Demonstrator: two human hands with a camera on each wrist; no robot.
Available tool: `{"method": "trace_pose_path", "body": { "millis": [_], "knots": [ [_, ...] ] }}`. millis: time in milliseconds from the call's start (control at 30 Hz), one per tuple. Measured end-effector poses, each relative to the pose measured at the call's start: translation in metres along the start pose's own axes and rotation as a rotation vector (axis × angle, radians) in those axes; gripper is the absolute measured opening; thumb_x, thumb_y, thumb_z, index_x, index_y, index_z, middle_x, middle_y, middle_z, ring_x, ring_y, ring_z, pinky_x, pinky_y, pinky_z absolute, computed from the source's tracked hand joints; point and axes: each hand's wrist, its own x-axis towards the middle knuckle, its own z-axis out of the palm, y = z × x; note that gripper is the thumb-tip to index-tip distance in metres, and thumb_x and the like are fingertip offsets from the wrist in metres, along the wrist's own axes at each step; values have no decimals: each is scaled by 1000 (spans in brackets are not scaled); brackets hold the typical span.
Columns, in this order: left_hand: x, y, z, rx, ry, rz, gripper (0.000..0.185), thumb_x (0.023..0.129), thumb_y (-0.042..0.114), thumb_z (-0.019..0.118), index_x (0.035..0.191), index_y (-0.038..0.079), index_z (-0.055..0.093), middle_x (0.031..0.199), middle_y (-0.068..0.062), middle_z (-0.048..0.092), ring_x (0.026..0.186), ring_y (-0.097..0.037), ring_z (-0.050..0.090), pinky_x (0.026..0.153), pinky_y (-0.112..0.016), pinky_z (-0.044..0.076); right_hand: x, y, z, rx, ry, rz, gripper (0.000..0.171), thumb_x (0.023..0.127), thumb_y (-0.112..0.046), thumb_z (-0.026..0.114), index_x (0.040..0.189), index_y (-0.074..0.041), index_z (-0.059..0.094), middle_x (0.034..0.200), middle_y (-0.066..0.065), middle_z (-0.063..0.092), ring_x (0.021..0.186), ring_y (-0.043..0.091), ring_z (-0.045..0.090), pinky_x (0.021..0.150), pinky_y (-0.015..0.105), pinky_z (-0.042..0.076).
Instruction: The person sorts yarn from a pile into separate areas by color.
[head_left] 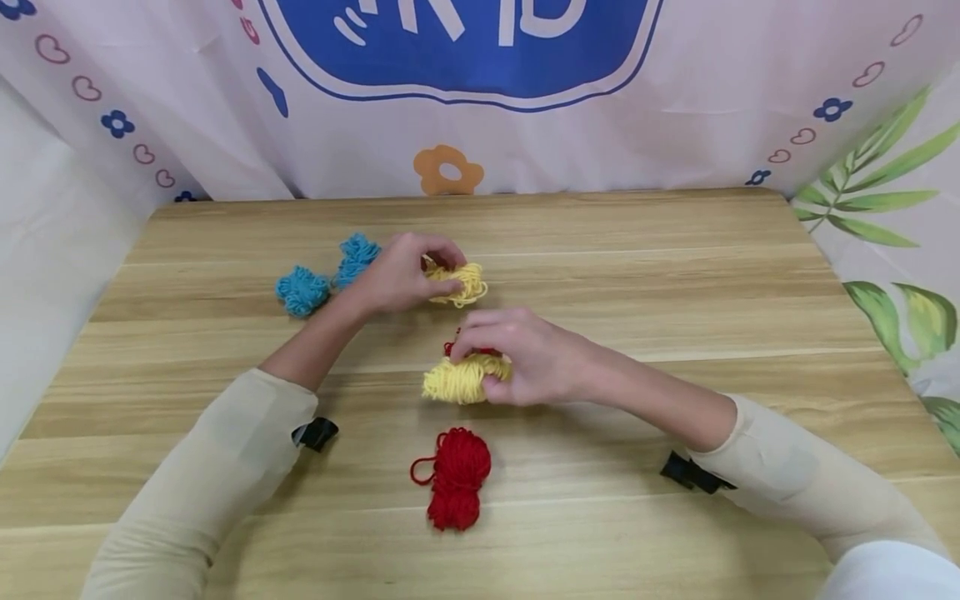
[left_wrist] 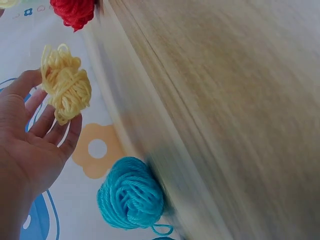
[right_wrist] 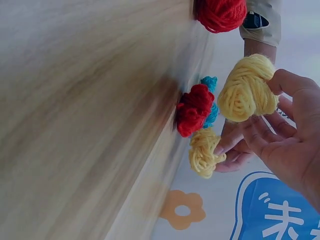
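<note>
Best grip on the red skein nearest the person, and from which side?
Probably pinch the red skein across its narrowed waist, from above and slightly right. It lies lengthwise front to back with fuller ends, so the waist should seat a pinch best; its loose loop juts out to the left and might snag.

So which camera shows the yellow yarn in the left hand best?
The left wrist view: there the yellow yarn in the left hand looks large, mostly uncovered. The head view shows it partly hidden by that hand; the right wrist view shows it smaller.
</note>
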Motion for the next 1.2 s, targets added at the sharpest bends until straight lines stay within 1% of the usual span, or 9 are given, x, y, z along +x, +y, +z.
{"method": "trace_pose_path", "body": {
  "millis": [267, 367, 567, 700, 900, 1200],
  "knots": [
    [3, -2, 1, 24, 31, -40, 25, 90, 11, 82, 110, -2, 74, 106, -16, 73, 99, -29, 65, 91, -44, 55, -6, 1, -8, 3, 29, 60, 30, 78, 8, 71, 104, -6, 71, 103, 1, 69, 87, 12, 58, 76, 27, 53],
    [5, -3, 0, 26, 35, -47, 25, 90, 11, 82, 110, -2, 74, 105, -16, 73, 99, -29, 65, 92, -44, 54, -8, 3, -11, 8, 40, 82, 30, 78, 8, 71, 104, -6, 71, 104, 1, 70, 88, 12, 59, 77, 29, 54],
    [12, -7, 1, 32, 17, -49, 24, 92, 10, 80, 110, -4, 73, 105, -18, 71, 101, -31, 64, 94, -45, 53, -11, 7, -17, 2, 59, 120, 33, 77, 8, 71, 107, -6, 73, 109, 3, 72, 92, 13, 64, 78, 29, 56],
    [16, -9, 3, 50, 4, -76, 25, 92, 12, 80, 111, -3, 72, 106, -17, 71, 102, -30, 64, 94, -44, 53, -12, 12, -21, -12, 76, 139, 32, 77, 8, 70, 107, -5, 73, 109, 4, 73, 89, 14, 63, 74, 29, 56],
    [21, -7, 5, 80, -6, -119, 25, 93, 15, 79, 112, -1, 73, 108, -16, 71, 104, -29, 63, 94, -43, 53, -14, 21, -27, -9, 121, 151, 30, 79, 8, 69, 106, -4, 73, 107, 5, 74, 86, 15, 63, 71, 30, 58],
    [25, -5, 8, 95, -15, -132, 25, 94, 16, 79, 112, 0, 73, 109, -15, 71, 103, -28, 63, 94, -41, 53, -14, 30, -30, -14, 156, 139, 30, 77, 8, 68, 104, -3, 73, 105, 7, 74, 86, 16, 65, 70, 33, 59]
  ]
}}
